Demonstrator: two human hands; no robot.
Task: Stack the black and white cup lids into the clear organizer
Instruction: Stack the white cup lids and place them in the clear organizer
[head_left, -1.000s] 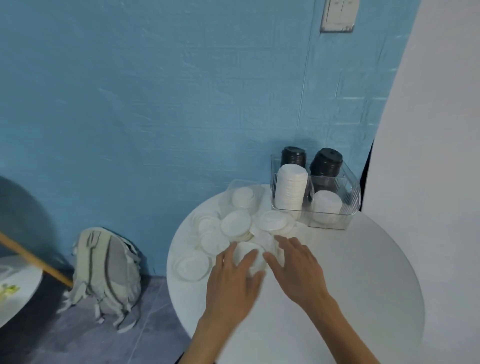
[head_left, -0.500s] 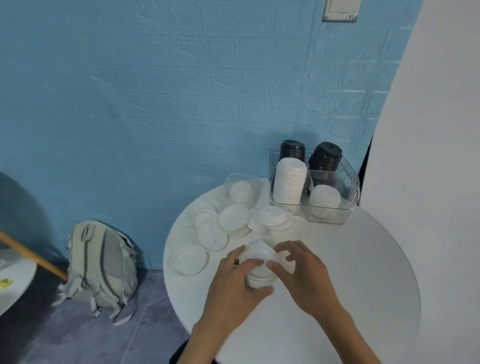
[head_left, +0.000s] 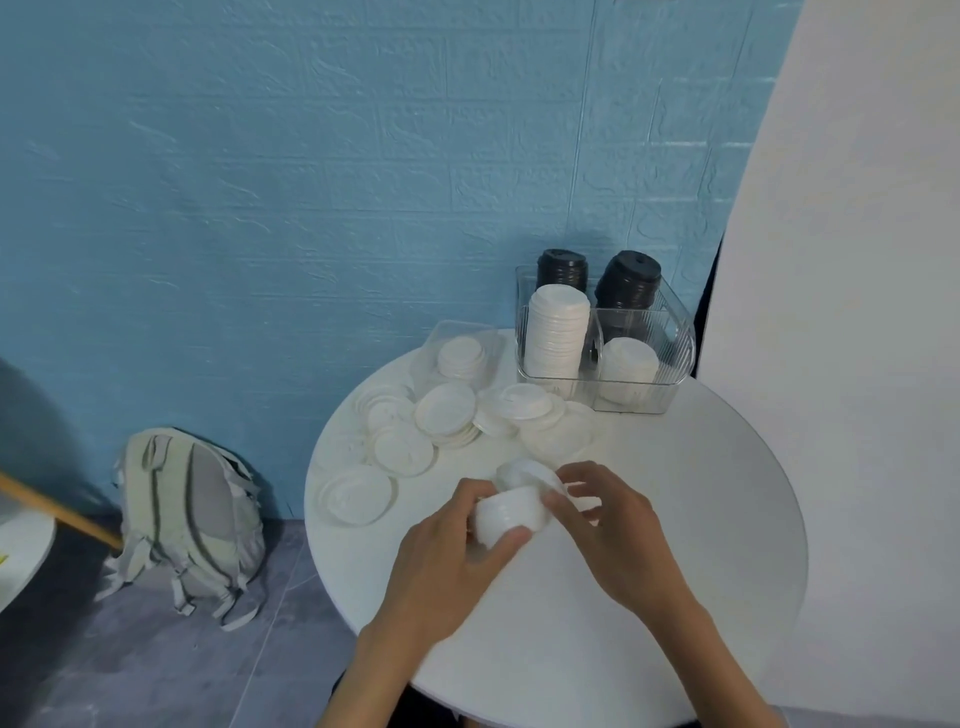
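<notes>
Short stack of white lids (head_left: 511, 512) held above near-middle of table (head_left: 727, 519), stack axis tipped toward far right. Left hand (head_left: 447, 558) curls around stack's near-left side, thumb under front. Right hand (head_left: 605, 525) pinches top lid, fingers bent. Loose lids (head_left: 447, 410) scattered far left. Organizer (head_left: 675, 343) at far edge, holding black and white stacks. Bare tabletop right and near.

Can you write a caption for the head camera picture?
Both hands, left hand and right hand, grip a small stack of white plastic cup lids.
</notes>
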